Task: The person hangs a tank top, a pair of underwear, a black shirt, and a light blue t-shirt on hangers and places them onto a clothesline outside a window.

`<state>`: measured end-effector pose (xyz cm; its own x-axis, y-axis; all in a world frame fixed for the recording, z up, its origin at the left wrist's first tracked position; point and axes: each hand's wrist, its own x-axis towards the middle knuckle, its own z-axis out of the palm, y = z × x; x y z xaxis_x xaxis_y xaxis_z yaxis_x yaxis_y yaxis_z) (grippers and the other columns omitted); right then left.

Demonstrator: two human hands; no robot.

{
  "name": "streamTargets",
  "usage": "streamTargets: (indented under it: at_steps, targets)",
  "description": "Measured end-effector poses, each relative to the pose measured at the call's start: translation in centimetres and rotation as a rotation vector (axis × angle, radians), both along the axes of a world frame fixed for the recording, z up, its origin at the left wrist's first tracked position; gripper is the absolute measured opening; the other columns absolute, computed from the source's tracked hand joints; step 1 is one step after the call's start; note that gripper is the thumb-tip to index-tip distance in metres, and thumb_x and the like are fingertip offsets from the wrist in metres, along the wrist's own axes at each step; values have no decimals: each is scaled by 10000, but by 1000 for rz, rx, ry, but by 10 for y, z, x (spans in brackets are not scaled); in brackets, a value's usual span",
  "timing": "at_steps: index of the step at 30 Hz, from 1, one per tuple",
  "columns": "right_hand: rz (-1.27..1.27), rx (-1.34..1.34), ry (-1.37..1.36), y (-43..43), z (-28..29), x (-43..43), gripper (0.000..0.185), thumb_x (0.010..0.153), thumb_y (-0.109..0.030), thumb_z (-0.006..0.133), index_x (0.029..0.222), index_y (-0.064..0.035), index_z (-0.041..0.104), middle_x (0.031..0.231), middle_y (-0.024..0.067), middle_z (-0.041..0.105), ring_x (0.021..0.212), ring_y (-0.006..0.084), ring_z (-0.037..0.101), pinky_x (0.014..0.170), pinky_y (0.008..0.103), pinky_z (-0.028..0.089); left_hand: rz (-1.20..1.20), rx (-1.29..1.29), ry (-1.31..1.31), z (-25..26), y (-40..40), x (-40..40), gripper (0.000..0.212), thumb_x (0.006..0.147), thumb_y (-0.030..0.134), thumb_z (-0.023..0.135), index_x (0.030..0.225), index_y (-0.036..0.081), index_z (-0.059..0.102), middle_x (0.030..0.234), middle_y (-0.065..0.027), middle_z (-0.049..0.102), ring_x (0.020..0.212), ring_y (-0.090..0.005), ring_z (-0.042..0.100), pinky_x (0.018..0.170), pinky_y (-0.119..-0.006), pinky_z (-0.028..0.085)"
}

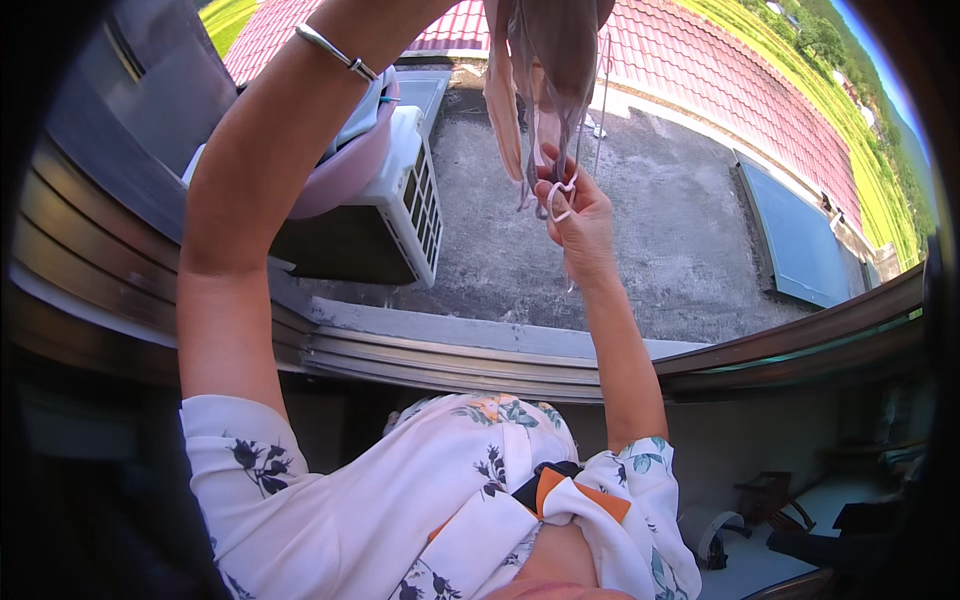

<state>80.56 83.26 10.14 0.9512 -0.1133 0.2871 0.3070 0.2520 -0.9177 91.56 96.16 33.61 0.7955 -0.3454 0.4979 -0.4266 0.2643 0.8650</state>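
Observation:
A mauve-brown garment point(559, 56) with thin straps, possibly a bra, hangs at the top middle beyond the window. My right hand point(583, 219) pinches its pale looped strap point(559, 201) between thumb and fingers, below the cups. Other strap ends dangle around those fingers. My left arm reaches up and forward, with a silver bracelet point(335, 51) on it. The left hand lies past the top edge, out of view, and so does the upper part of the garment.
On the left, a pink basin point(349, 184) with cloth in it rests on a white air-conditioner outdoor unit point(411, 191). A metal window track point(457, 364) crosses before me. Outside are a concrete slab point(502, 255), a blue-grey panel point(795, 232) and a red tiled roof point(735, 97).

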Motion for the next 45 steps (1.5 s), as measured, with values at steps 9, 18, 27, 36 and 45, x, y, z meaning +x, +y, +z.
streamTargets:
  at_steps: [9, 18, 27, 36, 45]
  targets:
    - [-42, -67, 135, -3, -13, 6, 233, 911, -204, 591, 1004, 7, 623, 708, -21, 589, 609, 17, 450, 537, 182, 343, 149, -67, 39, 7, -10, -39, 213, 796, 133, 661, 883, -61, 643, 791, -172, 649, 673, -252, 641, 624, -386, 515]
    - [108, 57, 158, -65, 42, -62, 253, 919, -233, 559, 972, 11, 602, 720, 15, 564, 612, 58, 516, 532, 186, 432, 477, 228, 97, -42, 23, 55, 241, 782, 191, 668, 835, -44, 666, 765, -152, 658, 690, -222, 643, 624, -321, 507]
    - [226, -161, 102, -62, 158, -36, 411, 988, -170, 405, 1305, 90, 372, 845, 45, 603, 403, -34, 234, 321, 139, 173, 288, 626, 468, -244, 38, 90, 499, 765, 455, 694, 786, -40, 630, 576, -24, 467, 415, -119, 383, 385, -287, 331]
    - [307, -194, 350, -36, 129, 34, 286, 940, -131, 479, 1131, 74, 537, 997, 125, 650, 462, -29, 323, 354, 105, 273, -18, 388, 307, -245, 38, 34, 481, 858, 466, 596, 893, -10, 650, 756, -73, 641, 666, -124, 614, 616, -248, 489]
    - [293, -175, 375, -42, 121, 25, 230, 927, -121, 512, 1080, 43, 563, 858, 43, 618, 452, -28, 321, 346, 128, 247, -313, 256, 18, -189, 1, -36, 326, 889, 353, 600, 953, 42, 676, 783, -35, 657, 669, -82, 610, 617, -199, 487]
